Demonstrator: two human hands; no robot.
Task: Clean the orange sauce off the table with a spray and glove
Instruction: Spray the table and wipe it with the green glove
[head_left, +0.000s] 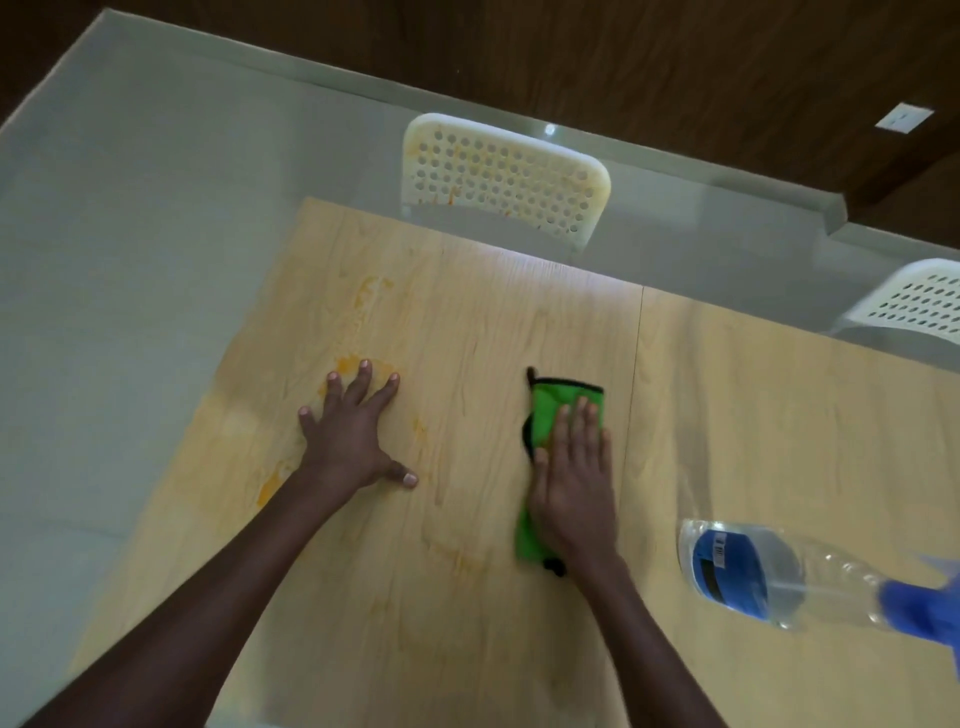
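We are in the wiping step, with the spraying seemingly behind us: the spray bottle (769, 577) lies on its side at about four o'clock of the frame, clear-bodied with a blue label and blue trigger head, well apart from both hands and touched by neither.

Our right hand (574, 483) lies flat on the green glove (563, 415), fingers straight and close together, pressing it to the table (779, 415) rather than wearing it; the glove's black-edged cuff pokes out at twelve o'clock of the hand and its other end shows at six o'clock by the wrist. Our left hand (353, 431) is spread wide, fingers apart and straight, palm braced on the wood, holding nothing.

The orange sauce (363, 296) sits mostly around that left hand: a smear at twelve o'clock of it, a patch under the fingertips, more at seven o'clock near the forearm, and faint streaks at three o'clock of the wrist. The glove rests near clean-looking wood, at three o'clock of the mess.

We judge the next move calls for sliding the glove towards nine o'clock across the stains and lifting the left hand out of the way. A white chair (504, 176) beyond the far edge also looks stained orange.
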